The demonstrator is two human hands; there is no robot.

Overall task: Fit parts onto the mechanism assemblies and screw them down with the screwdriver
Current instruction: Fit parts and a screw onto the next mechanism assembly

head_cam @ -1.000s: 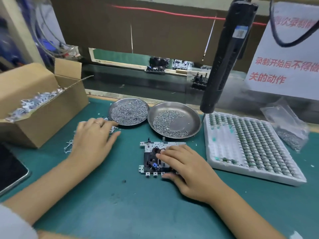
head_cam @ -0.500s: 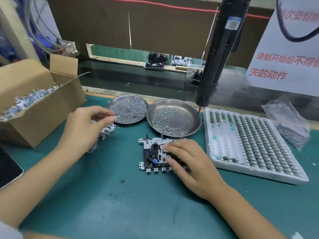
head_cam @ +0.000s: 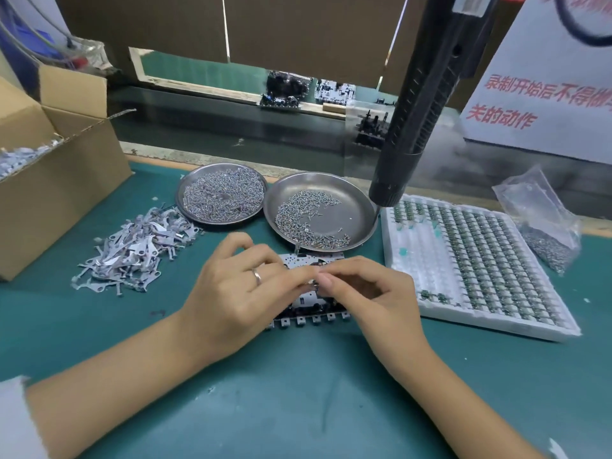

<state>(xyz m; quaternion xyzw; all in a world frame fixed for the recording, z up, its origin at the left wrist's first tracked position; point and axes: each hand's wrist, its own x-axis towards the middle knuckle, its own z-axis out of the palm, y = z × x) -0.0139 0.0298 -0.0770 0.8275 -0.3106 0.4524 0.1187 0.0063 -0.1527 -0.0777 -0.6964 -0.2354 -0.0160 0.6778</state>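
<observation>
Mechanism assembly (head_cam: 309, 314), a flat metal-and-black plate with a row of square tabs along its near edge, lies at the centre of the green surface (head_cam: 298, 392), mostly covered by both hands. Ordered by size: at 9 o'clock from it stands an open cardboard box (head_cam: 59, 180) holding grey metal parts. At 3 o'clock lies a white compartment tray (head_cam: 470, 270), most of its cells filled with small dark-green components and a patch at its left side bare. At 1 o'clock a black electric screwdriver (head_cam: 417, 107) hangs tilted, untouched, its lower end above the tray's far-left corner. At 12 o'clock sit two round steel dishes: the left dish (head_cam: 222, 197) is thickly covered with screws, the right dish (head_cam: 319, 212) holds a thinner crescent of screws. At 10 o'clock a loose pile of stamped metal levers (head_cam: 132, 250) lies on the surface. Beyond the tray, at 3 o'clock, rests a clear plastic bag (head_cam: 543, 223) of small parts. The left hand (head_cam: 238, 289), with a ring on one finger, rests over the assembly's left half, fingers curled; its fingertips meet those of the right hand (head_cam: 367, 289) above the plate. The grip of each hand closes round a small part at that meeting point, though the part itself is too hidden to identify. A white notice (head_cam: 546, 81) with red characters stands at 2 o'clock.
</observation>
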